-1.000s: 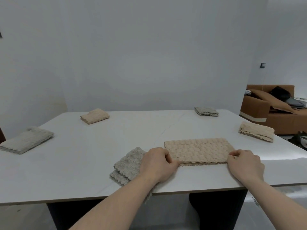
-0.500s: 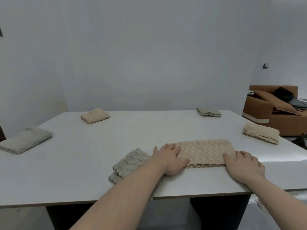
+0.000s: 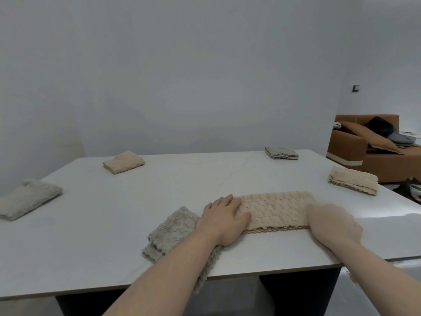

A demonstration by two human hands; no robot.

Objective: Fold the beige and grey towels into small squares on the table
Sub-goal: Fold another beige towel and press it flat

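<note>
Here both hands (image 3: 224, 216) (image 3: 332, 222) press the beige towel (image 3: 276, 208) flat

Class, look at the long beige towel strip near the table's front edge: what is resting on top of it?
The left hand lies flat on the beige towel strip's left end; the blurred right hand covers its right end. Both ends are hidden.

On the table (image 3: 114, 224), a long folded towel (image 3: 276, 208) lies near the front edge between the left hand (image 3: 224, 221) and right hand (image 3: 333, 222). A crumpled towel (image 3: 170, 233) lies just left of it, under the left forearm. 4 folded towels sit well apart: far left (image 3: 27, 198), back left (image 3: 123, 164), back right (image 3: 281, 153), right edge (image 3: 352, 180).
</note>
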